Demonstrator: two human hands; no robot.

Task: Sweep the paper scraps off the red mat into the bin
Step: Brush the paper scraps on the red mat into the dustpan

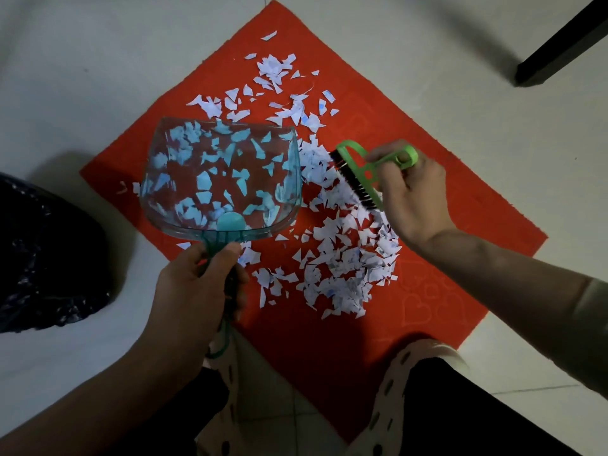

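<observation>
A: Hands first: the left hand [197, 278] is wrapped round the handle of the teal dustpan [293, 153]. The right hand [411, 195] grips the green brush [365, 174] by its handle, with one finger showing in the loop at the end.

B: Brush position?

A: Black bristles [353, 184] down in the paper scraps [342, 255], just beside the pan's right edge.

B: Where are the scraps?

A: Mostly on the red mat [460, 209]. There's a dense pile from the brush back towards the person, a looser scatter beyond the pan's far lip, and a few bits at the mat's left corner. More show tinted through the clear pan. Can't tell whether those lie in it or under it.

B: Pan on the mat?

A: Over the mat's left part, mouth facing away from the person. Can't tell if the lip touches.

B: Bin?

A: The bin [42, 258] is on the pale floor [82, 77] left of the mat, lined with a black bag and partly cut off by the edge of view. Apart from the mat, near the left hand.

B: Anything else?

A: A dark furniture leg [566, 44] on the floor past the mat's far right side. The person's legs [460, 406], in dark cloth, are at the mat's near corner.
</observation>
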